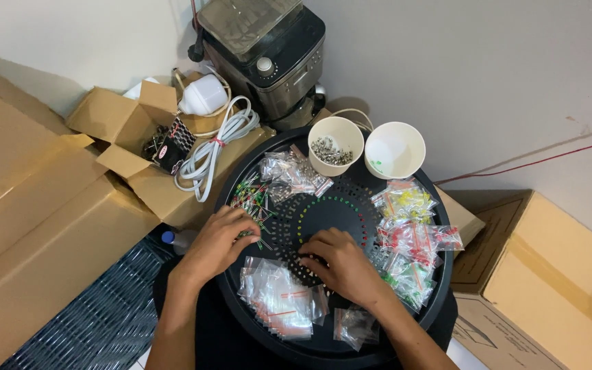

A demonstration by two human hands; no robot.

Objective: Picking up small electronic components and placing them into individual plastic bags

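Your hands are working over a round black perforated tray of LEDs.
Your left hand is pinching loose LEDs; your right hand is pressing, curled, grip hidden. Bumping could be scattering them.

Both forearms run out past the bottom edge. The right hand covers part of the perforated centre of the round black tray, and its fingertips are hidden against the holes. The left hand hides whatever its curled fingers touch among the loose LEDs. The grey machine is cut off at the top, and the contents of the small bags are too small to tell.
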